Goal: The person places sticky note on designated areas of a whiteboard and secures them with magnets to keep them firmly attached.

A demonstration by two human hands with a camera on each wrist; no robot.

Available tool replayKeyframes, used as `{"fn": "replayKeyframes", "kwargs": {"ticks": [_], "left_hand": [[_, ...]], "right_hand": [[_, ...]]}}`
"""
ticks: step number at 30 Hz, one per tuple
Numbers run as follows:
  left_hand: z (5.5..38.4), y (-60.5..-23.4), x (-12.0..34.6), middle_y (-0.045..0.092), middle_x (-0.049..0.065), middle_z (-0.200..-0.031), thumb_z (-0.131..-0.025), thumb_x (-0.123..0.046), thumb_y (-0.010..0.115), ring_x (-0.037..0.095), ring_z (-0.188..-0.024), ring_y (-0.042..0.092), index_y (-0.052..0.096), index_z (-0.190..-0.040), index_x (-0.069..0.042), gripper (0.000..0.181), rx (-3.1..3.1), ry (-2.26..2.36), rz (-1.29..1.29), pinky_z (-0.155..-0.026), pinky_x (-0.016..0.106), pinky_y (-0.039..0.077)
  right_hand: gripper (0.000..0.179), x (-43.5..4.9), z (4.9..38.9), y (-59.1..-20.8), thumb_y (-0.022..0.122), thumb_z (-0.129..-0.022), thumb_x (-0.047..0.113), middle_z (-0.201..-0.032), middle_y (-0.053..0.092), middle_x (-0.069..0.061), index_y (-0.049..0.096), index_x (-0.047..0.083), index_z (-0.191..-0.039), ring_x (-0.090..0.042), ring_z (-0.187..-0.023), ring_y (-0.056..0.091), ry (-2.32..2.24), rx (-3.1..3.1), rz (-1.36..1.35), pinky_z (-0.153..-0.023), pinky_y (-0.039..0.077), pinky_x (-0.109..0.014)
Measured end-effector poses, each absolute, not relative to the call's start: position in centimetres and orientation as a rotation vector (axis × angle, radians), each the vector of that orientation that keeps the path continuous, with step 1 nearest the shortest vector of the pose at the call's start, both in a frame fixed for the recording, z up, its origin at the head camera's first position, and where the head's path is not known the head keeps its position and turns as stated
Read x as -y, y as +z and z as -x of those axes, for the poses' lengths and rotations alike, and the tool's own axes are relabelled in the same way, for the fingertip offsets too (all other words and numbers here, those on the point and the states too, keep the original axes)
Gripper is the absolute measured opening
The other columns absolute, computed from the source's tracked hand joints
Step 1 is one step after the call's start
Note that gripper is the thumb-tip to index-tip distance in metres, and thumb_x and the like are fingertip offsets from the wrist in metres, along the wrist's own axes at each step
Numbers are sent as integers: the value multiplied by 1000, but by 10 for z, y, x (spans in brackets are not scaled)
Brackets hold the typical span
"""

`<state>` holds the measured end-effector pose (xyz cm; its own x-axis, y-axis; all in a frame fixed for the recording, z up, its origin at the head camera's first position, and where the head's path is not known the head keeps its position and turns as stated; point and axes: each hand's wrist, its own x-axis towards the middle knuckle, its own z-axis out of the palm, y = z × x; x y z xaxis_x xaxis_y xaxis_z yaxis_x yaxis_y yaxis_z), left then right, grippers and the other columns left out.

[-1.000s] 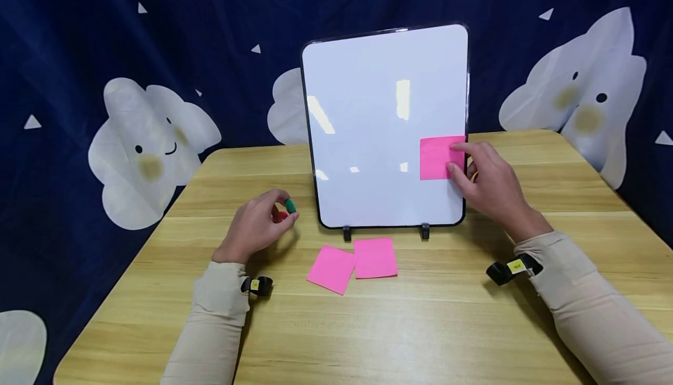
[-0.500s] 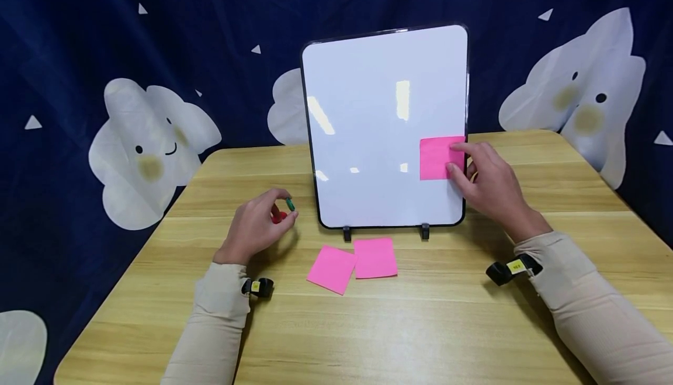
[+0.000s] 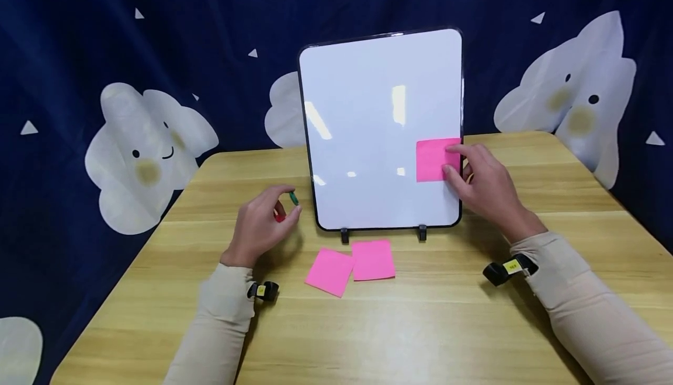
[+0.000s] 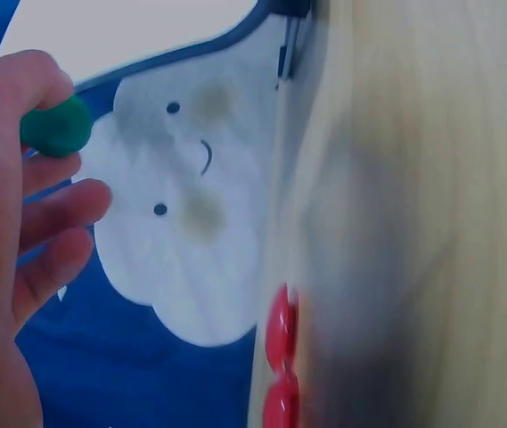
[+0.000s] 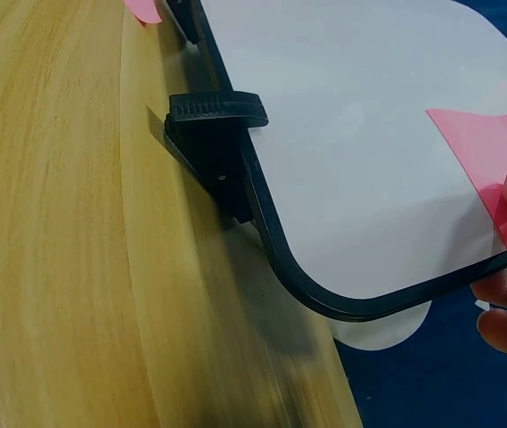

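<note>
Between thumb and index finger, my left hand (image 3: pixel 257 221) pinches a small green round magnet (image 3: pixel 294 198), to the left of the whiteboard (image 3: pixel 363 110). In the left wrist view two red magnets (image 4: pixel 282 330) lie on the table below that hand; in the head view its fingers partly hide them. My right hand (image 3: pixel 486 183) pinches the right side of a pink sticky note (image 3: pixel 430 160) against the board's lower right, thumb and index finger on the paper. The right wrist view has other fingers behind the board's black edge (image 5: pixel 360 309).
The whiteboard stands upright on black stand feet (image 3: pixel 344 235). Two more pink notes, a tilted one (image 3: pixel 330 272) and a straighter one (image 3: pixel 373 260), lie on the wooden table (image 3: pixel 399 338) before it. A dark blue curtain (image 3: pixel 210 17) with clouds hangs behind.
My left hand has risen slightly and shifted right toward the board with the green magnet, turning it nearly edge-on. The right hand keeps its place on the note; the head view has tilted slightly.
</note>
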<state>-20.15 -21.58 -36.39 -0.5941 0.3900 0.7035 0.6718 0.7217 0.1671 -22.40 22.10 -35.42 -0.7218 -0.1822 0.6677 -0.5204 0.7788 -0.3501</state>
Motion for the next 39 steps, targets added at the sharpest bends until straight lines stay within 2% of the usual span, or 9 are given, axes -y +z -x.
{"fn": "replayKeyframes", "kwargs": {"ticks": [6, 11, 18, 30, 39], "left_hand": [[207, -359, 200, 65, 5, -86, -83, -20, 77, 14, -58, 58, 65, -114, -3, 37, 2173, -555, 887, -50, 31, 47], [210, -352, 186, 68, 7, -96, -85, -21, 78, 12, -60, 56, 64, -117, -4, 39, 2184, -570, 915, -51, 29, 47], [216, -344, 165, 66, 9, -92, -87, -21, 75, 13, -61, 54, 63, -118, -1, 39, 2144, -554, 992, -51, 28, 47], [222, -340, 149, 67, 6, -100, -87, -17, 75, 14, -57, 56, 68, -121, -4, 38, 2111, -623, 1010, -50, 26, 45], [223, -335, 122, 69, 7, -109, -88, -21, 75, 11, -62, 57, 70, -125, -6, 40, 2129, -701, 981, -52, 23, 46]], "right_hand": [[44, -222, 225, -355, 71, -92, 8, -95, 53, -11, 57, 6, -133, -21, -75, 51, 704, 2342, -524, -60, 41, -35], [44, -223, 225, -356, 72, -91, 8, -94, 53, -11, 57, 7, -133, -21, -75, 51, 709, 2335, -516, -60, 42, -35], [44, -223, 225, -356, 71, -92, 8, -94, 53, -11, 57, 6, -133, -20, -75, 51, 710, 2340, -516, -60, 42, -35], [44, -223, 224, -357, 71, -92, 10, -97, 55, -11, 57, 6, -134, -20, -75, 51, 711, 2350, -513, -60, 43, -34], [44, -224, 225, -357, 71, -92, 10, -99, 56, -12, 57, 6, -134, -21, -76, 52, 707, 2344, -519, -60, 43, -35]]}}
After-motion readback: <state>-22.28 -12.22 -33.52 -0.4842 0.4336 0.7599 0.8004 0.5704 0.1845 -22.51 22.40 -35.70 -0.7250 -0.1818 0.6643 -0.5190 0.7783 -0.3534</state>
